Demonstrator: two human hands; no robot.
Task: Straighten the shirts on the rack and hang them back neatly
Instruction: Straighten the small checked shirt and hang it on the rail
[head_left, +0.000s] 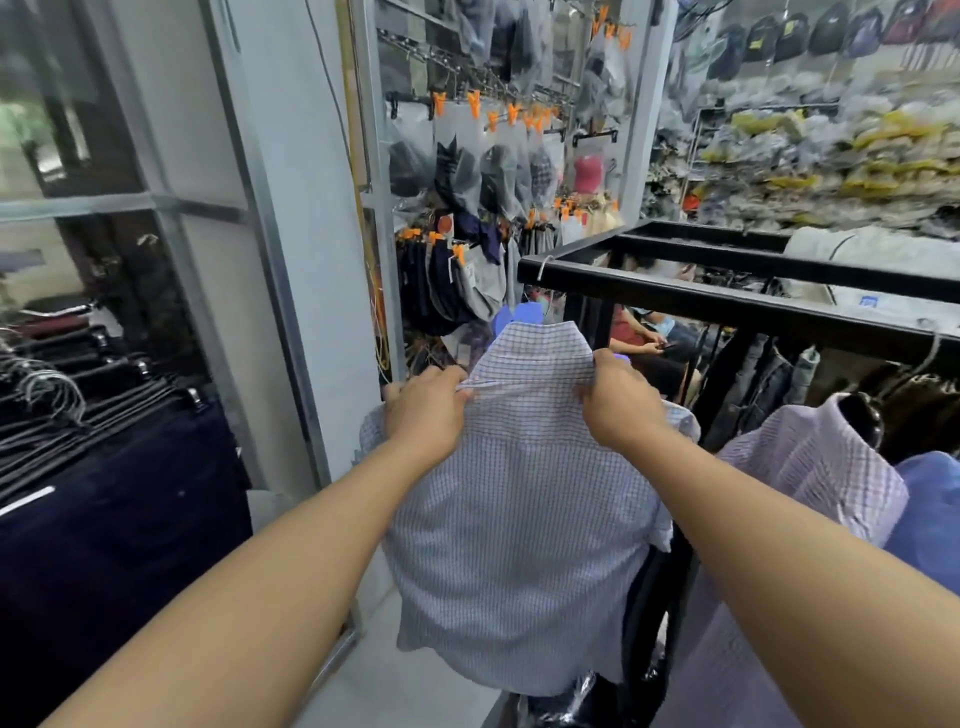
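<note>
Two bare forearms reach in from the bottom corners and meet at a checked shirt, white with fine dark lines, held up in the middle of the view with its back toward the camera. On its near-left shoulder the left hand is closed, with the fingers pinching the lower edge of the collar. At the other end of the collar the right hand is closed the same way, with the thumb on the near side of the cloth. Between the two hands the collar stands upright, and the shirt's body drops below them to a curved hem. Whether a hanger sits inside it cannot be told.

Just right of the held shirt, a lilac checked shirt hangs on a dark hanger, with a plain blue garment touching its right side. Both hang under the black metal rack, whose square bars cross the right half of the view behind the hands. Darker clothes hang farther along it.

To the left, dark trousers hang in a tight row on clip hangers. Behind them stands a pale pillar. Beyond the shirt, bagged clothes hang from orange clips on a wall display, and blurred shelves of packaged goods fill the far right.
</note>
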